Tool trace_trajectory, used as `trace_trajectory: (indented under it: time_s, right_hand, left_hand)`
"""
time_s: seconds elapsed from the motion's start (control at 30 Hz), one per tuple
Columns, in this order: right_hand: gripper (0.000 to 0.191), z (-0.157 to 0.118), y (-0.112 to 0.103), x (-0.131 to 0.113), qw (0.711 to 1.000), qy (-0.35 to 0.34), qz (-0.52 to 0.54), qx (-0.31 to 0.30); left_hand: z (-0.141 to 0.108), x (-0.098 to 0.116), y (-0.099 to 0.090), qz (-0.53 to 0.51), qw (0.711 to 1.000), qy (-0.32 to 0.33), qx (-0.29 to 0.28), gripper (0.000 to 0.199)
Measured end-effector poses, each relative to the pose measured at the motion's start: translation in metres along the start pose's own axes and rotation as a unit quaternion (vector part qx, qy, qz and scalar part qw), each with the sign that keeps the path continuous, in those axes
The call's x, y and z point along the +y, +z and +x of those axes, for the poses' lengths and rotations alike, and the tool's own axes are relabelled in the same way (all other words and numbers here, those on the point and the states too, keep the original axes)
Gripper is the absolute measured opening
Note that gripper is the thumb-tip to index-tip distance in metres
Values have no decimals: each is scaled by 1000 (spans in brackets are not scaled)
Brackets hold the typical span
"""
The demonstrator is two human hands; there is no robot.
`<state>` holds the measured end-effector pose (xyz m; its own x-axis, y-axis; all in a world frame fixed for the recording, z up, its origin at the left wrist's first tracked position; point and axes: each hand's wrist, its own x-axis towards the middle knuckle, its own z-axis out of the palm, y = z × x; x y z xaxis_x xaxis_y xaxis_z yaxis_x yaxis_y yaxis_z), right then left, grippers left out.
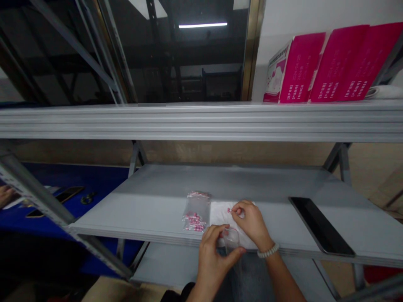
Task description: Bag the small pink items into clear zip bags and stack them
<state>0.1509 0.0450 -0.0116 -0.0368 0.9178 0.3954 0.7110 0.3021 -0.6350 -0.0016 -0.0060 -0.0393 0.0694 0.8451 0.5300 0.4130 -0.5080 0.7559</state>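
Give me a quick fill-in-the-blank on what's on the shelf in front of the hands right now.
1. The right hand, pinching a small pink-tipped stick, wears a bracelet of ____ beads.
2. The clear bag of pink-tipped sticks lies to the ____ of the white sheet.
3. The black tablet lies on the same shelf, to the ____ of the clear plastic piece in the left hand.
4. The magenta boxes stand on the ____ shelf.

Missing words: white; left; right; upper.

1. Lower grey steel shelf (151, 205): clear plastic bag of small pink pieces (195, 212), white sheet (225, 214), black tablet (321, 226).
2. Upper shelf (201, 121): magenta-printed cartons (333, 63), tilted.
3. Blue table (94, 180): black phone (55, 203).
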Motion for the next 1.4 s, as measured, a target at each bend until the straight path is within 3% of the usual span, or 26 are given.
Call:
trace_trajectory:
  time_s: [0.13,0.23,0.43,0.63,0.8,0.97,1.07,1.27,1.4]
  right_hand:
    - [10,-8,-23,-7,994,-52,67,-69]
    - [15,-7,-29,-6,989,-67,72,-107]
    - [38,15,-3,10,993,-70,8,-100]
    - [24,25,9,19,993,-62,-15,-98]
    - [16,14,-13,6,995,-62,5,-83]
    - [11,2,-39,-12,978,-102,107,-144]
    - [17,6,-32,-8,988,-84,61,-117]
    - [16,18,5,9,993,-74,0,-94]
    - [16,15,-1,4,995,-71,1,-72]
  left_hand:
    - [1,2,0,18,1000,-22,-10,34]
    - [1,3,-1,28,999,-30,-19,32]
    - [1,3,-1,29,999,-31,-17,33]
    - [1,3,-2,35,999,-23,-28,33]
    - [2,4,-3,33,999,-28,-27,32]
    - [2,5,-2,30,999,-33,-28,32]
    - [2,5,-2,29,999,-36,-29,34]
    - [2,4,-2,29,999,-28,-27,32]
    - [2,4,-2,31,999,-25,-25,34]
